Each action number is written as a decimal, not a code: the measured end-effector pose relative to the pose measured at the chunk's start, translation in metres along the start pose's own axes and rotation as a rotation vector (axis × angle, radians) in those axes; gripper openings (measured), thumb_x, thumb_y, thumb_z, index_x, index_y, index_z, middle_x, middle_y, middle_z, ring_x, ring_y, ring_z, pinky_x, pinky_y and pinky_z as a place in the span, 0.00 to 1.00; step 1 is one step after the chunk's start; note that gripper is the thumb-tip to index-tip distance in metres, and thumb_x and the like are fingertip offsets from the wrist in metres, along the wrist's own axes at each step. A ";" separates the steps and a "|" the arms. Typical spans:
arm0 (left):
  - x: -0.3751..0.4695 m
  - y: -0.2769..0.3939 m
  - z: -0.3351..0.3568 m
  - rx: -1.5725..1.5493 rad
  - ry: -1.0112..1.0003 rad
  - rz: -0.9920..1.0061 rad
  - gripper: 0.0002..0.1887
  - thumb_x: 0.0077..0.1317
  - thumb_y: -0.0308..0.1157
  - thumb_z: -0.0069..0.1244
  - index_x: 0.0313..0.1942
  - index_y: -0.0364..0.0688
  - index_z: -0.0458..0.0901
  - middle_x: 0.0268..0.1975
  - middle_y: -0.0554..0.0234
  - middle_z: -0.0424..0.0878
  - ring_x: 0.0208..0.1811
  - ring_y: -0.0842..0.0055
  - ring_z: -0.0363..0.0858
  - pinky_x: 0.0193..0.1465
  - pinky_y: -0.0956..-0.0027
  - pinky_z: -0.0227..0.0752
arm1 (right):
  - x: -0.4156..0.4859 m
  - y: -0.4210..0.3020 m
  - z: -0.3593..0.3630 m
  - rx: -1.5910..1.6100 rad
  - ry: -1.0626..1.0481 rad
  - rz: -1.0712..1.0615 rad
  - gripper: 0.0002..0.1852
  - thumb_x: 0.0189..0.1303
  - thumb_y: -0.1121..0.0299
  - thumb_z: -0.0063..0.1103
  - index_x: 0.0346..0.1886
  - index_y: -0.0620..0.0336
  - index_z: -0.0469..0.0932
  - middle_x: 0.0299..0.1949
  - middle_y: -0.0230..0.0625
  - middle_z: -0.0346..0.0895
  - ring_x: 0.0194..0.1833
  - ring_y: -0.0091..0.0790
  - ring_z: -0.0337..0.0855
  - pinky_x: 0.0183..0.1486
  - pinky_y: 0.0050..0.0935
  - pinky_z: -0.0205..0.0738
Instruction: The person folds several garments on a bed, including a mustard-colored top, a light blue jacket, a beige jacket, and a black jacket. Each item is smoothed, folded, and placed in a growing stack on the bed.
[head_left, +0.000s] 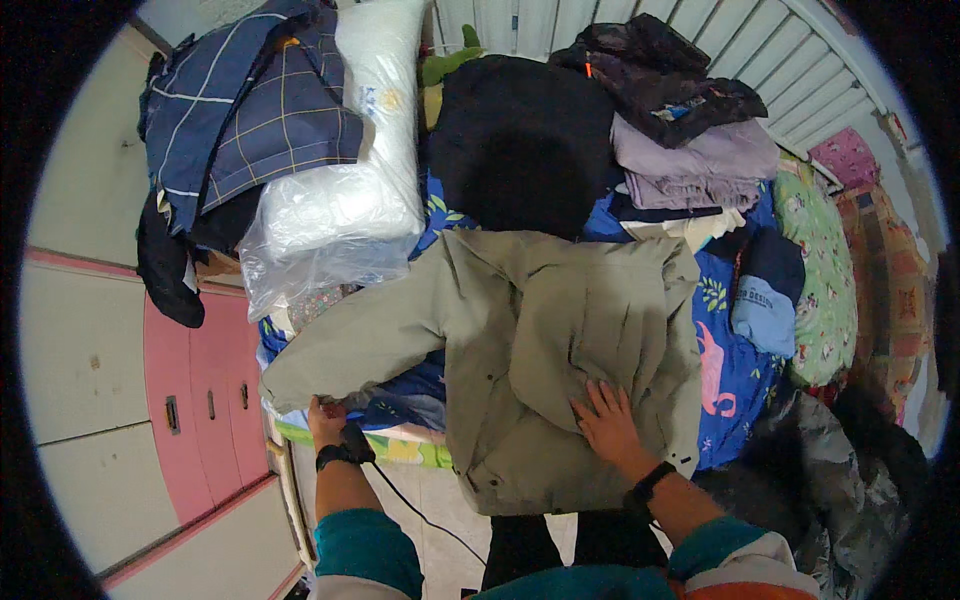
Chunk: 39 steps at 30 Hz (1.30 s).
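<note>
An olive-khaki jacket lies spread over the bed in front of me, one sleeve stretched out to the left. At that sleeve's cuff end is my left hand, its fingers partly hidden by the cloth, so its hold is unclear. My right hand rests flat on the jacket's lower front with fingers apart. Both wrists wear dark bands, and a black cable runs from the left one. Beyond the collar sits a large black cloth-like item.
Plaid dark-blue fabric and a clear plastic-wrapped white bundle lie at the back left. Folded mauve clothes, a blue folded garment and a green patterned pillow are on the right. Pink-and-white cabinets flank the left side.
</note>
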<state>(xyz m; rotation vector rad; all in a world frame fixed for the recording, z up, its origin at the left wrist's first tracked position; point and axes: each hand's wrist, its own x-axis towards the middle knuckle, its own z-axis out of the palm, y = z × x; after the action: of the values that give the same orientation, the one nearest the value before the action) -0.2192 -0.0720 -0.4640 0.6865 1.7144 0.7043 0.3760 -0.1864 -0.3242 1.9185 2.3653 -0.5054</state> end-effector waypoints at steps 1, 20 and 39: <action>-0.009 0.003 -0.002 -0.004 0.047 0.054 0.15 0.60 0.37 0.48 0.46 0.42 0.70 0.48 0.63 0.67 0.47 0.68 0.66 0.46 0.59 0.67 | 0.001 0.001 0.002 0.009 -0.010 0.005 0.23 0.60 0.60 0.47 0.60 0.43 0.65 0.64 0.42 0.54 0.66 0.47 0.50 0.65 0.56 0.41; -0.299 0.192 0.292 0.541 -0.326 1.433 0.09 0.47 0.20 0.50 0.31 0.36 0.74 0.54 0.47 0.69 0.55 0.55 0.68 0.57 0.62 0.63 | -0.020 0.067 -0.040 2.141 0.116 0.611 0.22 0.64 0.50 0.44 0.52 0.55 0.72 0.51 0.38 0.71 0.47 0.32 0.74 0.48 0.31 0.69; -0.275 0.179 0.352 1.200 -0.756 1.254 0.19 0.55 0.30 0.49 0.50 0.44 0.73 0.59 0.54 0.67 0.56 0.58 0.68 0.56 0.62 0.65 | -0.067 0.099 -0.005 1.173 -0.375 0.368 0.38 0.44 0.56 0.69 0.56 0.66 0.65 0.50 0.49 0.72 0.52 0.41 0.72 0.54 0.33 0.65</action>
<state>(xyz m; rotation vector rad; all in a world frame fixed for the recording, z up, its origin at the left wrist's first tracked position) 0.2010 -0.1214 -0.2349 2.5583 0.6611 0.0085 0.4868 -0.2311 -0.3244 2.1509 1.4423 -2.2873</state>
